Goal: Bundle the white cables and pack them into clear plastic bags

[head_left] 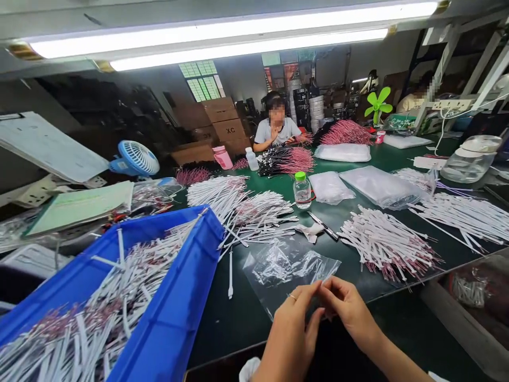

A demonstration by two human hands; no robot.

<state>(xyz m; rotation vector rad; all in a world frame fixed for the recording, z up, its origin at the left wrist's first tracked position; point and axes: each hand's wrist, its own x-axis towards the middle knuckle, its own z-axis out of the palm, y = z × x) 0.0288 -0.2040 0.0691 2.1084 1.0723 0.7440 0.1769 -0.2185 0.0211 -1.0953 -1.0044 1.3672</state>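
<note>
While both wrists are bent inward above the near edge of the dark green table (218, 323), the fingertips are held close together. The left hand (292, 323) is reached up from below with its back showing and a ring worn on one finger. Its thumb is kept apart from its pointing finger, and whether the bag is gripped by it cannot be told. The right hand (350, 307) is slanted in from the lower right, its fingers curled and its thumb tip pressed to the pointing finger. The near right edge of a clear bag (292, 265) is pinched there; the rest of the bag is spread flat on the table.

On the left, a blue bin (170, 313) is filled with white strips (115, 297). More strips are piled in a heap (382, 239) on the right. A green booklet (83, 207) is laid past the bin, its print too small to be read. Past the bag, a small bottle (302, 191) is topped with a green lid. Across the table, a person (274, 130) is seen in a pale shirt with dark letters, partly hidden. Behind, "XC" is printed on a brown box (222, 124).
</note>
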